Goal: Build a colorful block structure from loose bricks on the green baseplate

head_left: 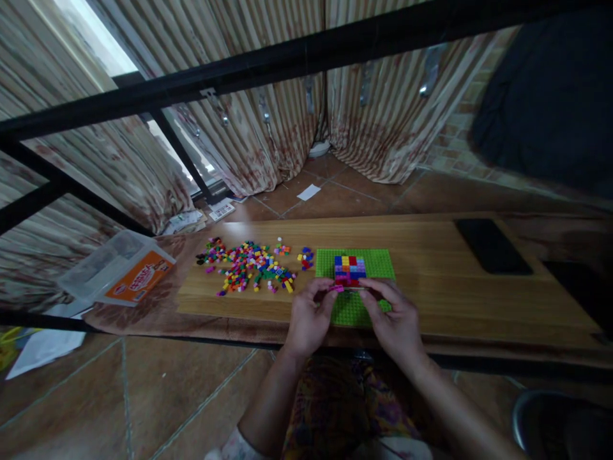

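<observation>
A green studded baseplate [378, 259] lies on the wooden board, with a block of multicoloured toy bricks [350, 265] built up on it in red, blue, yellow, purple and white. At the block's near side, my left hand [309, 316] pinches a small magenta brick [339, 289] between thumb and fingers. My right hand [395, 319] is closed at the block's near right corner, thumb and forefinger almost together. A thin pale edge shows between the two hands; what the right fingertips grip is too small to make out. Both hands partly cover the baseplate.
Many loose bricks [251, 262] are spread left of the baseplate, with a small cluster [305, 258] closer to it. A clear plastic box [115, 265] with an orange label stands at far left. Toward the right lies a dark phone-like slab [493, 246]. A black rail [287, 61] crosses behind.
</observation>
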